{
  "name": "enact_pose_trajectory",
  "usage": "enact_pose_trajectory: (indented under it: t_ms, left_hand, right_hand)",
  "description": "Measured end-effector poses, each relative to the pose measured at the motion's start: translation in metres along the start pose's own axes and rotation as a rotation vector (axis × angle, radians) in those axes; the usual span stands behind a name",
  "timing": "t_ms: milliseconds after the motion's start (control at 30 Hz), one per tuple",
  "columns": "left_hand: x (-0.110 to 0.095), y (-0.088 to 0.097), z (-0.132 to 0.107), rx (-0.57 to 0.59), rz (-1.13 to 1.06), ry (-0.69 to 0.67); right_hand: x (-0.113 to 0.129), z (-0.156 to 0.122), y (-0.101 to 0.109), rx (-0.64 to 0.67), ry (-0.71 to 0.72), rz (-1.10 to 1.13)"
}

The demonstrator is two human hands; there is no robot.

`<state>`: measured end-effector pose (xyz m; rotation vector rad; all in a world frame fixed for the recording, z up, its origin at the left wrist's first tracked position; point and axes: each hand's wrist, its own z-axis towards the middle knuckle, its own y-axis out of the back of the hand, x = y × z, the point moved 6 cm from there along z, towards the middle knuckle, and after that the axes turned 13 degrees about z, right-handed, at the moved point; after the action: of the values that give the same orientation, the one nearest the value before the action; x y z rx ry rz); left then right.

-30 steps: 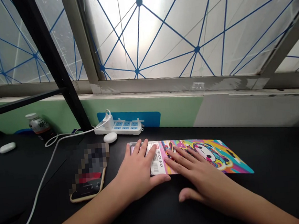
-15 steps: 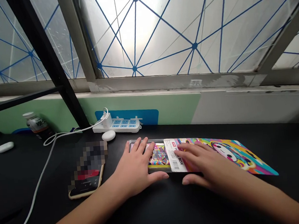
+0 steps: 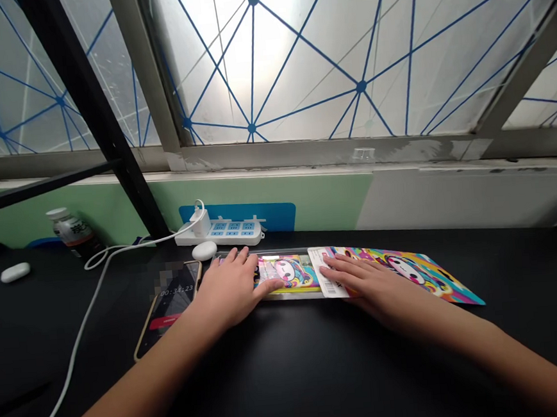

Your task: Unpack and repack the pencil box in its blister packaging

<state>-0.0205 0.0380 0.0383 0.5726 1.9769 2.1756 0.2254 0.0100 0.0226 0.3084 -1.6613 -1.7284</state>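
Observation:
My left hand (image 3: 231,288) lies over the left end of a long, flat clear plastic case (image 3: 297,294), fingers spread and thumb along its near side. Inside the case a colourful cartoon-printed insert (image 3: 288,271) shows through. A bright cartoon-printed card sleeve (image 3: 411,267) with a white barcode label (image 3: 332,288) covers the case's right part. On the sleeve rests my right hand (image 3: 371,285), its fingers stretched out flat; its thumb is mostly hidden below the palm.
A phone (image 3: 181,287) with a running timer lies by my left forearm. Behind it are a white earbud case (image 3: 204,250), a power strip (image 3: 237,232) and a white cable (image 3: 84,339). A bottle (image 3: 75,234) and a small white object (image 3: 15,272) are at left.
My left hand has moved left and away from me with the case, and more of the insert shows. The sleeve and my right hand have also shifted away from me; the right thumb has tucked under.

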Motion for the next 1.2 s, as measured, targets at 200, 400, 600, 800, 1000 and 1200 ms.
enact_pose_trajectory:
  t_ms: [200, 400, 600, 800, 1000, 1200]
  left_hand:
    - [0.019, 0.003, 0.006, -0.025, 0.040, 0.046]
    - [0.027, 0.000, 0.009, -0.028, -0.017, 0.018]
    - [0.021, 0.001, 0.008, -0.117, -0.021, 0.021]
    - [0.006, 0.001, 0.003, -0.176, -0.034, 0.004]
    - [-0.011, -0.003, 0.000, -0.173, -0.040, -0.085]
    - [-0.014, -0.005, 0.000, -0.207, -0.003, -0.122]
  right_hand:
    - [-0.025, -0.008, 0.012, -0.025, -0.019, -0.013]
    - [-0.017, -0.016, 0.043, -0.200, 0.002, -0.164]
    - [0.101, -0.022, 0.038, -0.261, 0.351, -0.236]
    - [0.160, -0.023, -0.036, -0.248, 0.538, -0.211]
    - [0.134, 0.008, -0.061, 0.093, 0.328, 0.114]
    - [0.116, 0.021, -0.046, 0.284, 0.111, 0.500]
